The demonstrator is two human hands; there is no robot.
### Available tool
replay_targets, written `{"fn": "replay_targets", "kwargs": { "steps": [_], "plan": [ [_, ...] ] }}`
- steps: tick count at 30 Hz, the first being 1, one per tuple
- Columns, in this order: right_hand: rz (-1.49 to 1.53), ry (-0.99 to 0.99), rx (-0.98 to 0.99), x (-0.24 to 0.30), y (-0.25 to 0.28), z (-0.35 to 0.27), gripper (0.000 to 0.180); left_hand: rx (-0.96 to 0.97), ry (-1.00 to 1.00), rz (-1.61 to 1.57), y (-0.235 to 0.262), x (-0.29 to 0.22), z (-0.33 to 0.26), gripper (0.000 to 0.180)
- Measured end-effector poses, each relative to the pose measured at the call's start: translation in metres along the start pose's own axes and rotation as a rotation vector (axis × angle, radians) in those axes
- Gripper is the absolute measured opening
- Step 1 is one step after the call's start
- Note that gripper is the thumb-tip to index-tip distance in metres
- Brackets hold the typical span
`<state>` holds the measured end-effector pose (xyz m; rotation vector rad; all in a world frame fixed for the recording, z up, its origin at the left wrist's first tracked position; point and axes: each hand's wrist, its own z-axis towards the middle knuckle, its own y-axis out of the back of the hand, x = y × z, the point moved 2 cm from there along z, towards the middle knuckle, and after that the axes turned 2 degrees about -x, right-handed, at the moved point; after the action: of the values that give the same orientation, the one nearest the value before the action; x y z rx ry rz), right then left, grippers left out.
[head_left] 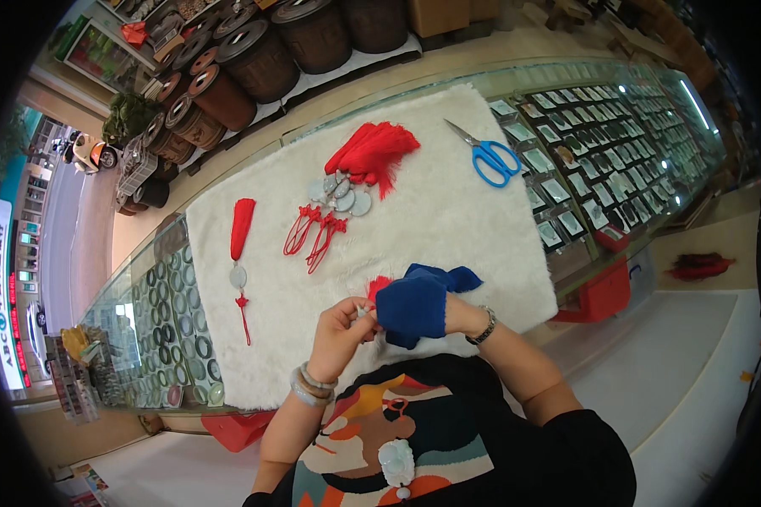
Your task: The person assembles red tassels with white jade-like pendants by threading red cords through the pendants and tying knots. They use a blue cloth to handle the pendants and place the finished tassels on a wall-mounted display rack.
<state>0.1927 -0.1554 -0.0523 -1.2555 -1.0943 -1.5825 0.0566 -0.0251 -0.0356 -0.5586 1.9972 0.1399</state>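
Close in front of my body, my left hand pinches a small pale piece of a red-tasselled pendant, mostly hidden by the fingers. Its red tassel shows beyond the fingertips. My right hand grips a dark blue cloth, which covers most of its fingers and meets the left hand. Farther off, a bunch of red tassels lies with several round pale pendants and red knotted cord loops. At the left, one tasselled pendant is laid out straight.
A white fluffy mat covers part of the glass counter. Blue-handled scissors lie at its far right. Display cases of bangles and small flat pieces flank it. Brown lidded jars stand behind; red stools sit below.
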Motion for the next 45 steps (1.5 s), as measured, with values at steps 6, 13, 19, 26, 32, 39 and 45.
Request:
{"fn": "replay_targets", "kwargs": {
  "steps": [6,13,19,26,32,39,45],
  "plan": [
    [0.066,0.095,-0.058,0.007,-0.005,0.008,0.021,0.074,-0.013,0.019,0.014,-0.007,0.003,0.017],
    [0.251,-0.189,0.006,-0.025,0.009,-0.030,0.023,-0.047,-0.066,0.014,0.032,-0.018,-0.003,0.013],
    [-0.171,-0.016,0.128,-0.042,0.022,-0.038,0.038,-0.044,-0.054,-0.055,0.038,-0.010,-0.010,0.012],
    [-0.439,0.138,0.060,0.006,0.055,-0.023,0.029,-0.029,-0.034,0.018,0.055,-0.025,-0.026,0.012],
    [-0.185,0.065,0.232,-0.002,0.025,0.000,0.040,0.082,-0.100,0.109,0.019,-0.036,-0.022,0.013],
    [0.357,0.280,0.119,-0.034,-0.018,0.009,0.030,0.032,-0.163,0.134,0.018,-0.045,-0.021,0.012],
    [0.098,0.124,0.247,-0.066,-0.013,-0.008,0.036,-0.062,-0.127,0.108,0.031,-0.039,-0.024,0.012]
  ]
}}
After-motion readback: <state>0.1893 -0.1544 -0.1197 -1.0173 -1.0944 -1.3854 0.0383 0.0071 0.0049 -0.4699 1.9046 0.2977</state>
